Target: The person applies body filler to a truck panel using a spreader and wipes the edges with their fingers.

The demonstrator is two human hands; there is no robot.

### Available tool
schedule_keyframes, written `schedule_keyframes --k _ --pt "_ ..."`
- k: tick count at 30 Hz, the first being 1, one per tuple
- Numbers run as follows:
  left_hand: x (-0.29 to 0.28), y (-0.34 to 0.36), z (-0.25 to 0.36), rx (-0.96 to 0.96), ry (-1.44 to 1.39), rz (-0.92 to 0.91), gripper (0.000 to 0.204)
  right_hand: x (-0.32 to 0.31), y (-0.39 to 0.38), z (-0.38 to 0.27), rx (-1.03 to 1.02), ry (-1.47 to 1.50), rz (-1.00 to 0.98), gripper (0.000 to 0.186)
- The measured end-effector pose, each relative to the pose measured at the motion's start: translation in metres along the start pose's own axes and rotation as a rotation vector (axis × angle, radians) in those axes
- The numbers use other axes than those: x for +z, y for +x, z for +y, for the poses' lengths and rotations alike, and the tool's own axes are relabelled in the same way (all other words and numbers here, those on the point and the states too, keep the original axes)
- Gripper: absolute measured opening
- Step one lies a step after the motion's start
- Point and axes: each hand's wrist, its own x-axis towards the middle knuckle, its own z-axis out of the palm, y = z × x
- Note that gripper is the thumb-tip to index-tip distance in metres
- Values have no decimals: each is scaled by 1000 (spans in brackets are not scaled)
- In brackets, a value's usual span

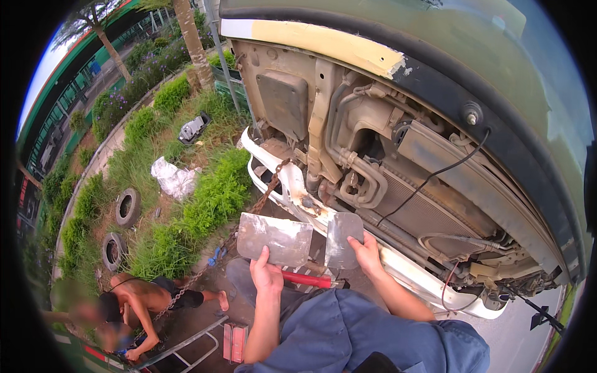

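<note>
My left hand [266, 278] grips the lower edge of a wide, scuffed sheet metal plate [273, 237], its thumb lying on the face. In my right hand [367, 253] is a smaller metal plate [339, 241] with rounded corners, pinched at its right side. Both plates are held up side by side with a narrow gap between them. Just beyond them runs a white curved bumper-like frame [398, 261] of a vehicle. Its opened front shows a radiator [429, 202], pipes and hoses. The fingers behind the plates are hidden.
A rusty chain [272, 183] hangs at the frame's left. Below my hands are a red tube [308, 279] and a red box [235, 342]. Another person [152, 295] bends down at the lower left by a metal ladder-like frame [199, 348]. Two tyres [128, 207] lie on the grass.
</note>
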Motion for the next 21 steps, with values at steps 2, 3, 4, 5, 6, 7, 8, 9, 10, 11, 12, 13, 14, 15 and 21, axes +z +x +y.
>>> schedule_keyframes --k 2,3,4,5,6,7,8,9,10,11,12,13,14,15,21 --pt "14 -4 4 24 30 -6 42 -5 0 -4 -11 22 38 23" --pt "19 -6 6 40 48 -19 41 -6 -2 -9 -31 27 42 23" --pt "23 -6 5 53 63 -35 41 -8 -4 -14 -54 29 49 23" --pt "27 -6 5 51 73 -40 41 -8 -6 -19 -61 32 49 23" --pt "30 -7 5 68 94 -67 40 -9 -9 -20 -60 42 55 23" --pt "32 -8 5 90 115 -93 39 -9 -11 -21 -69 32 35 23" --pt "36 -8 3 85 124 -96 39 -11 -12 -21 -75 19 22 23" --pt "40 -8 2 82 125 -115 39 -11 -14 -22 -72 27 29 23" --pt "43 -9 0 79 125 -134 38 -10 -15 -24 -82 60 29 23" --pt "45 -11 -1 77 131 -141 38 -10 -15 -26 -99 90 28 23" --pt "46 -12 -2 67 133 -145 39 -11 -15 -27 -101 96 33 23" --pt "47 -13 -3 57 136 -148 39 -12 -13 -28 -95 100 43 23" --pt "47 -14 -4 58 139 -151 39 -14 -12 -30 -90 102 48 24" --pt "46 -14 -4 58 138 -156 39 -15 -11 -32 -92 105 49 24" --pt "41 -18 -5 62 135 -153 41 -18 -11 -33 -111 68 31 24"
